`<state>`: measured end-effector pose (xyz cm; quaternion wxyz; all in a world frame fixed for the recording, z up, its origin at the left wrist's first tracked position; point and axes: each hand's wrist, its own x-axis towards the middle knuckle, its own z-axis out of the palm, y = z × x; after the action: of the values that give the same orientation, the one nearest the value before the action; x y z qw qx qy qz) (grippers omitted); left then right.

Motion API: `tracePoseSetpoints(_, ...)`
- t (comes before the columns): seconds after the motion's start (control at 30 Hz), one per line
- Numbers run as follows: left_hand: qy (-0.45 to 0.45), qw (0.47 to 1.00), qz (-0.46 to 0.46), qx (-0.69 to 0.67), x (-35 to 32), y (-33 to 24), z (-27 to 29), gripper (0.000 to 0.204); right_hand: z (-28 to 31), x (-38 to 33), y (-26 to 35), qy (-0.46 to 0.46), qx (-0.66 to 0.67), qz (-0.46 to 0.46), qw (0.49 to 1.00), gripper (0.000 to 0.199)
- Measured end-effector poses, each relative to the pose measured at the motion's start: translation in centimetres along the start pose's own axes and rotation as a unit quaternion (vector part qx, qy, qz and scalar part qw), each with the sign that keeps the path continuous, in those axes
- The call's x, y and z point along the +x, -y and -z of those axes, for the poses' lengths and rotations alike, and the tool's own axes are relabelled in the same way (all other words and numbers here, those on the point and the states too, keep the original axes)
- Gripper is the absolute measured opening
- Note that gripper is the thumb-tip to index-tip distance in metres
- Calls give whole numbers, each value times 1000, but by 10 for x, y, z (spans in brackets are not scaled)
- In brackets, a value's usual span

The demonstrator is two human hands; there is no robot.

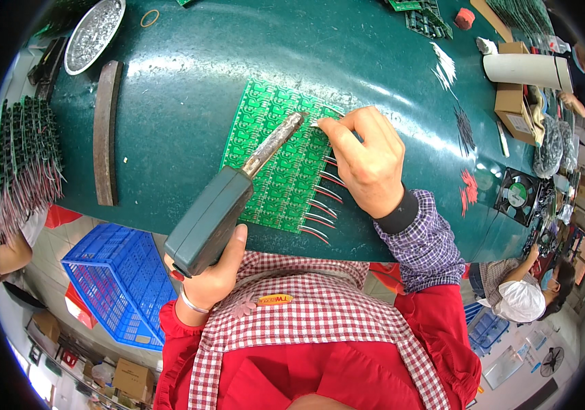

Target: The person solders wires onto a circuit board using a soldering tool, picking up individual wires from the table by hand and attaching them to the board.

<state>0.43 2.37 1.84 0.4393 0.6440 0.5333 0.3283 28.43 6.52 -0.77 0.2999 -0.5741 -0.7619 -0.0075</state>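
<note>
A green panel of small circuit boards lies on the table in front of me. Short red, white and black wires stick out along its right edge. My left hand is wrapped round the dark green body of a soldering gun, whose metal barrel slants up over the panel. Its tip is close to the panel's upper right part. There my right hand pinches a short white wire between thumb and forefinger, at the panel's right edge. The wire's far end is too small to make out.
Piles of white, black and red wires lie to the right, near a fan. On the left are a metal bar and a metal dish. A blue crate stands below the table; co-workers sit at both sides.
</note>
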Motion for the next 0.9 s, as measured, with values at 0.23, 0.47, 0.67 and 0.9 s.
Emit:
tracePoseSetpoints(0.23, 8, 1000, -25, -9, 2, 1, -1, 32, -1, 0, 0, -6, -3, 2, 1000, 22)
tracePoseSetpoints(0.47, 4, 999, -33, 6, 2, 1, -1, 32, -3, 0, 2, -16, -5, -1, 1000, 23)
tracePoseSetpoints(0.67, 3, 1000, -16, -10, 1, 0, -2, 34, -3, -1, 1, -19, -7, -2, 1000, 23)
tracePoseSetpoints(0.9, 9, 992, -86, 93, 2, 2, -2, 29, -3, -1, 2, -17, -8, -3, 1000, 22)
